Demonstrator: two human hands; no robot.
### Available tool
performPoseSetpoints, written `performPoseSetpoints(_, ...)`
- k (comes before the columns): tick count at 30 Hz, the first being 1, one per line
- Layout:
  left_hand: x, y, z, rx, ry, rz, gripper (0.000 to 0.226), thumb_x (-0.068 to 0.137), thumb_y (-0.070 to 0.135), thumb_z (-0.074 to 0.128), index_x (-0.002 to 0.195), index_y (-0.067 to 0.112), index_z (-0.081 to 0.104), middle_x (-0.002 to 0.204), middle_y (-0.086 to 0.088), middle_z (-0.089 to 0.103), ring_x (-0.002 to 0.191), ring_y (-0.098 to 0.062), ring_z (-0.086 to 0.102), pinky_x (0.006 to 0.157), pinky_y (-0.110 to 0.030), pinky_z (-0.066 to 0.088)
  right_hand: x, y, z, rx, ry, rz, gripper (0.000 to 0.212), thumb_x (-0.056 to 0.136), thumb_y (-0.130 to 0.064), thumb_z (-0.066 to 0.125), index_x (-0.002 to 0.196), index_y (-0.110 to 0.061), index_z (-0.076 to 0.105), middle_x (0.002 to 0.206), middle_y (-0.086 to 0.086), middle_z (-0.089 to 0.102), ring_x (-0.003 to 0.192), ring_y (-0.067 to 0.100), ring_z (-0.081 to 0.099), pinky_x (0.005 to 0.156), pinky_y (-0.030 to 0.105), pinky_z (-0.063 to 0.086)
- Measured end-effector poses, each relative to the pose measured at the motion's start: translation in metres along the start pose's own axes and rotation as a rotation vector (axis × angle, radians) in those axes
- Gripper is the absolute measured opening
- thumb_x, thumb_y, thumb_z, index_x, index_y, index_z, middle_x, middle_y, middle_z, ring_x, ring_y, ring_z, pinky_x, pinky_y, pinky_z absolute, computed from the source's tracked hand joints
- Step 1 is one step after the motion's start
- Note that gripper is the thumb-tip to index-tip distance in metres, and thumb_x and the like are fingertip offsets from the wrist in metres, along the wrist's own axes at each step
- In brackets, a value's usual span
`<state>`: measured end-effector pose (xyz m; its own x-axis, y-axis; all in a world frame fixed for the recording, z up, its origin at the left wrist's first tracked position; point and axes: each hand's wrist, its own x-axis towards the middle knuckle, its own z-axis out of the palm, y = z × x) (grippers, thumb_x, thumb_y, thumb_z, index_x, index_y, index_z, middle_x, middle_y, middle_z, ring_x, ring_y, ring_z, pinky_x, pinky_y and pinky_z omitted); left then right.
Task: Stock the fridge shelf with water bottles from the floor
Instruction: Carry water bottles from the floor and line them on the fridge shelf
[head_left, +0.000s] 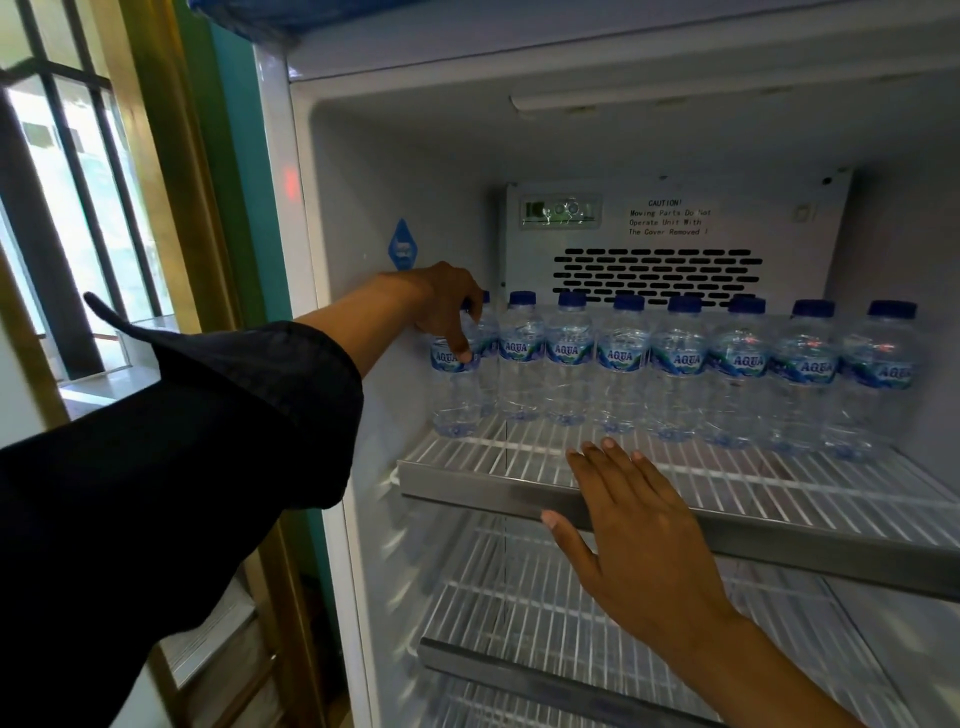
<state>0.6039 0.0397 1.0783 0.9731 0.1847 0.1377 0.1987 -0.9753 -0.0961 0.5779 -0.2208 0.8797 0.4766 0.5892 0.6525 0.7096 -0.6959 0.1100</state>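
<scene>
Gripping leftmost water bottle (456, 387) at label, left hand (447, 306) fingers curled | right hand (639, 525) flat, released, on shelf (467, 480) edge | bottle thin-walled, likely slippery, light.

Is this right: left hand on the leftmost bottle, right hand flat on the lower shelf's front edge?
Not quite. In the head view the right hand lies flat on the upper shelf front edge, where the bottles stand. The left hand is on the leftmost bottle.

We note a loose black fabric sleeve (208, 441) on the left arm, its wide cuff ending at mid-forearm. The left hand (447, 306) is bare. The right hand (639, 525) and forearm are bare, no sleeve visible.
</scene>
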Motion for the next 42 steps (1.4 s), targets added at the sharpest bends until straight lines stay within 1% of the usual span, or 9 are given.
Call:
performPoseSetpoints(10, -0.001, -0.003, 0.005, 0.003, 0.019, 0.029, 0.067, 0.072, 0.041, 0.082, 0.129, 0.019, 0.055, 0.140, -0.008, 0.047, 0.124, -0.027, 0.047, 0.095, -0.033, 0.040, 0.000, -0.001, -0.004, 0.027, -0.026, 0.001, 0.063, 0.096, -0.053, 0.032, 0.129, -0.005, 0.058, 0.131, 0.013, 0.059, 0.127, 0.027, 0.051, 0.111, 0.043, 0.027)
performPoseSetpoints(13, -0.003, -0.003, 0.007, 0.013, 0.028, 0.026, 0.076, 0.072, 0.041, 0.082, 0.137, 0.021, 0.046, 0.140, -0.010, 0.043, 0.124, -0.028, 0.044, 0.090, -0.029, 0.037, 0.000, -0.001, -0.005, 0.043, -0.045, 0.009, 0.064, 0.096, -0.054, 0.032, 0.130, -0.006, 0.057, 0.132, 0.013, 0.058, 0.129, 0.026, 0.050, 0.112, 0.042, 0.026)
performPoseSetpoints(16, -0.012, -0.002, 0.011, 0.021, 0.060, 0.022, 0.092, 0.071, 0.041, 0.083, 0.146, 0.025, 0.033, 0.141, -0.011, 0.038, 0.125, -0.032, 0.044, 0.097, -0.037, 0.042, 0.000, -0.002, -0.007, 0.060, -0.053, 0.003, 0.064, 0.096, -0.054, 0.031, 0.131, -0.006, 0.056, 0.135, 0.012, 0.057, 0.130, 0.025, 0.048, 0.113, 0.041, 0.025)
performPoseSetpoints(19, -0.031, 0.002, 0.016, 0.033, 0.175, 0.041, 0.093, 0.072, 0.044, 0.081, 0.147, 0.027, 0.029, 0.147, -0.007, 0.035, 0.130, -0.031, 0.040, 0.099, -0.043, 0.044, 0.001, -0.001, -0.009, 0.094, -0.077, -0.006, 0.067, 0.096, -0.056, 0.027, 0.135, -0.009, 0.053, 0.138, 0.010, 0.054, 0.133, 0.023, 0.046, 0.114, 0.039, 0.022)
performPoseSetpoints(24, -0.084, 0.014, 0.043, -0.085, 0.285, 0.100, 0.089, 0.076, 0.049, 0.075, 0.147, 0.029, 0.025, 0.151, -0.004, 0.033, 0.131, -0.029, 0.042, 0.103, -0.044, 0.041, 0.006, 0.001, -0.010, 0.285, -0.129, 0.034, 0.076, 0.093, -0.069, 0.011, 0.150, -0.021, 0.029, 0.155, -0.002, 0.030, 0.145, 0.010, 0.019, 0.115, 0.025, 0.000)
performPoseSetpoints(29, -0.152, 0.020, 0.081, -0.255, 0.286, 0.143, 0.083, 0.080, 0.059, 0.065, 0.146, 0.034, 0.021, 0.153, 0.004, 0.030, 0.134, -0.019, 0.039, 0.108, -0.035, 0.033, 0.013, -0.004, -0.020, 0.434, -0.193, 0.011, 0.075, 0.092, -0.064, 0.023, 0.153, -0.020, 0.014, 0.160, -0.004, 0.013, 0.144, 0.003, 0.001, 0.116, 0.025, -0.002)
performPoseSetpoints(33, -0.201, 0.011, 0.105, -0.292, 0.313, 0.145, 0.080, 0.080, 0.060, 0.064, 0.145, 0.037, 0.023, 0.148, 0.012, 0.034, 0.130, -0.010, 0.041, 0.107, -0.036, 0.040, 0.003, -0.034, -0.028, 0.470, -0.192, -0.060, 0.077, 0.090, -0.066, 0.023, 0.153, -0.024, 0.008, 0.161, -0.007, 0.004, 0.142, -0.001, -0.009, 0.114, 0.019, -0.008)
performPoseSetpoints(37, -0.272, -0.013, 0.139, -0.327, 0.306, 0.098, 0.080, 0.080, 0.065, 0.058, 0.146, 0.036, 0.023, 0.149, 0.011, 0.033, 0.131, -0.010, 0.040, 0.106, -0.032, 0.039, -0.018, -0.090, -0.031, 0.488, -0.256, -0.160, 0.078, 0.091, -0.063, 0.026, 0.154, -0.021, 0.007, 0.161, -0.004, 0.003, 0.146, 0.007, -0.006, 0.120, 0.029, 0.000)
performPoseSetpoints(42, -0.414, -0.076, 0.224, -0.433, 0.177, -0.119, 0.082, 0.079, 0.069, 0.057, 0.146, 0.038, 0.021, 0.150, 0.010, 0.034, 0.130, -0.009, 0.042, 0.105, -0.028, 0.040, -0.082, -0.203, -0.017, 0.650, -0.367, -0.204, 0.075, 0.092, -0.064, 0.027, 0.153, -0.027, 0.007, 0.160, -0.012, 0.004, 0.143, -0.003, -0.010, 0.117, 0.023, -0.002)
